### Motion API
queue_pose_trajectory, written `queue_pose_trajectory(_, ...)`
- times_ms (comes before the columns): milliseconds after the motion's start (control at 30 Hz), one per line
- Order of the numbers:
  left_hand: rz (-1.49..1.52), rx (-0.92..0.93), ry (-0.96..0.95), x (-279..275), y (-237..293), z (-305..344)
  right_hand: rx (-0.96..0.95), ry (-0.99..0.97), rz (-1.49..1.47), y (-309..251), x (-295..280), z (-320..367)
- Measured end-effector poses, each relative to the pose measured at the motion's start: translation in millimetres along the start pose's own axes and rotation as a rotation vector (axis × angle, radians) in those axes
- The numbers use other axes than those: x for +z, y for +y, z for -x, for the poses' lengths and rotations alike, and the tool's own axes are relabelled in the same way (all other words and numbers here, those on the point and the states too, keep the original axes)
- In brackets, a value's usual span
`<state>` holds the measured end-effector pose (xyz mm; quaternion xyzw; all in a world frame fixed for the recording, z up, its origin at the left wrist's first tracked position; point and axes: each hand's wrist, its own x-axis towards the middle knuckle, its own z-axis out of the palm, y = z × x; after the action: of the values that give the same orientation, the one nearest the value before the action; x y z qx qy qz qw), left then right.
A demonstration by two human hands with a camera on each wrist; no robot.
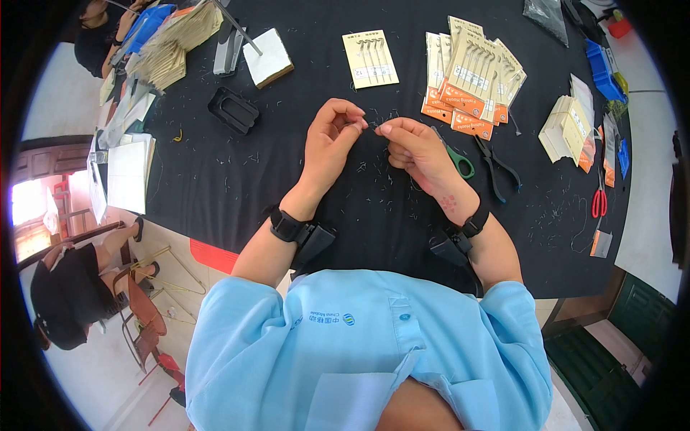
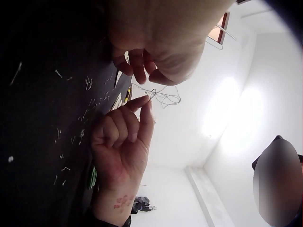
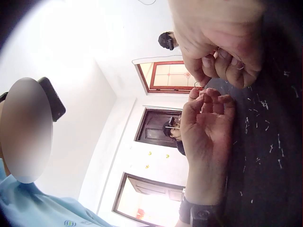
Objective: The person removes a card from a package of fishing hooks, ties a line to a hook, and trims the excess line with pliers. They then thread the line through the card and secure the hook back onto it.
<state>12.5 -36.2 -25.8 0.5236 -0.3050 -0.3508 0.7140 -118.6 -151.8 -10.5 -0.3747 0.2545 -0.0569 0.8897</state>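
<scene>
1. Roughly at the middle of the black cloth-covered table (image 1: 215,179), the person's left hand (image 1: 330,140) and right hand (image 1: 420,154) meet fingertip to fingertip, raised just above the cloth.
2. Both hands are clamped on a thin pale line (image 2: 165,97). The left hand pinches it between thumb and forefinger, and the right hand does the same with its other fingers curled into the palm.
3. From the left wrist view, the line sags in loose loops in the small gap between the two pinches. Whether a hook hangs on it cannot be told.
4. Just beside the right hand lie green-handled scissors (image 1: 460,164), with black pliers (image 1: 496,169) next to them.
5. Beyond the hands, a single pale yellow card of metal hooks (image 1: 369,59) lies apart from a fanned stack of similar cards with orange bands (image 1: 471,79).
6. A black rectangular plastic tray (image 1: 233,110) sits to the left of the hands, well apart from them.
7. Red-handled scissors (image 1: 599,201) lie near the table's right edge.
8. Short pale snippets (image 1: 359,167) are scattered over the cloth around both hands.
</scene>
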Motion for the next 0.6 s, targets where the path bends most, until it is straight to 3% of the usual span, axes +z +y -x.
queue_pose_trajectory(200, -0.058, 0.071, -0.004, -2.0, -3.9, -1.1, 0.0, 0.003, -0.006, 0.5, -0.3, -0.4)
queue_pose_trajectory(433, -0.011, -0.002, 0.039, 0.0, -1.0, 0.3, -0.007, -0.007, 0.0, 0.6, -0.5, -0.2)
queue_pose_trajectory(600, -0.108, 0.09, -0.053, 2.0, 2.2, 0.8, -0.003, -0.007, -0.003, 0.3, 0.0, 0.2)
